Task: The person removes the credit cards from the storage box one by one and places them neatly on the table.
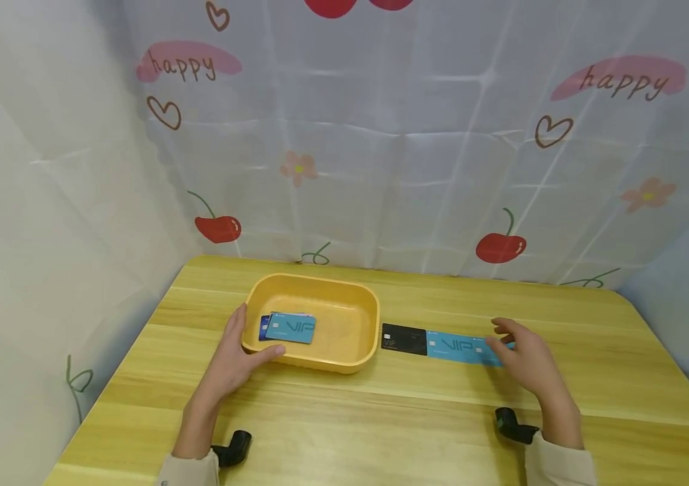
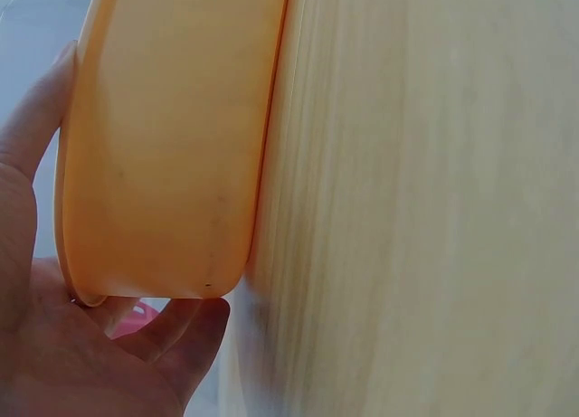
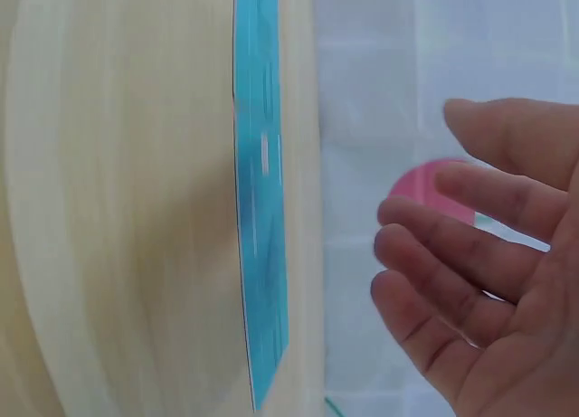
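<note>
My left hand (image 1: 231, 361) holds the left end of a yellow plastic basin (image 1: 353, 368), its thumb at the near rim and its other fingers around the end wall. Inside the basin, a light-blue VIP card (image 1: 292, 329) overlaps a dark-blue card (image 1: 264, 328). To the right, a black VIP card (image 1: 403, 339) and a light-blue VIP card (image 1: 450, 345) lie in a row on the table. My right hand (image 1: 529, 358) hovers over the row's right end, partly hiding another light-blue card (image 1: 484, 352). In the right wrist view its relaxed fingers are apart from the blue cards (image 3: 261, 209).
The wooden table (image 1: 344, 425) extends in front of the basin and cards. Behind it hangs a pale curtain (image 1: 380, 189) printed with cherries, hearts and flowers. Black wrist devices stick out by the left sleeve (image 1: 189, 469) and the right sleeve (image 1: 559, 462).
</note>
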### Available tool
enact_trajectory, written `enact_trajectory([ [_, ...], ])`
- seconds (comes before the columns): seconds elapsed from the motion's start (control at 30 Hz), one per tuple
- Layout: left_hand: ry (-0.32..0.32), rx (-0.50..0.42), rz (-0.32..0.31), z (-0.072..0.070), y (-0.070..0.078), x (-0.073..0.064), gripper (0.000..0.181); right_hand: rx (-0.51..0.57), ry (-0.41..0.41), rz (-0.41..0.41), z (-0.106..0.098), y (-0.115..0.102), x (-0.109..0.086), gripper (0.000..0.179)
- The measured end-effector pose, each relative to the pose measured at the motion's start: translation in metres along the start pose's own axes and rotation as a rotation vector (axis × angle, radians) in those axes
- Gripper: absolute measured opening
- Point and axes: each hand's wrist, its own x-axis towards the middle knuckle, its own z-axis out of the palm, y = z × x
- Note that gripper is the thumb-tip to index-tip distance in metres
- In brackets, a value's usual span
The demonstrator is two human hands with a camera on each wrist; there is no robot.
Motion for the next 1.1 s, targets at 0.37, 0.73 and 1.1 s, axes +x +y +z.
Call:
enact_trajectory([
  [0.37,0.001,0.021,-0.016,-0.004,0.002,-0.001,0.122,0.069,0.097,-0.068,0.020,-0.027,0.009,0.040],
  [0.73,0.006,0.022,-0.004,-0.004,0.001,-0.001,0.121,0.194,0.134,-0.058,0.044,-0.060,0.019,0.039],
  [1.1,-0.002,0.003,0.000,-0.001,0.004,-0.001,0.119,0.402,0.177,-0.048,0.070,-0.110,0.035,0.040],
])
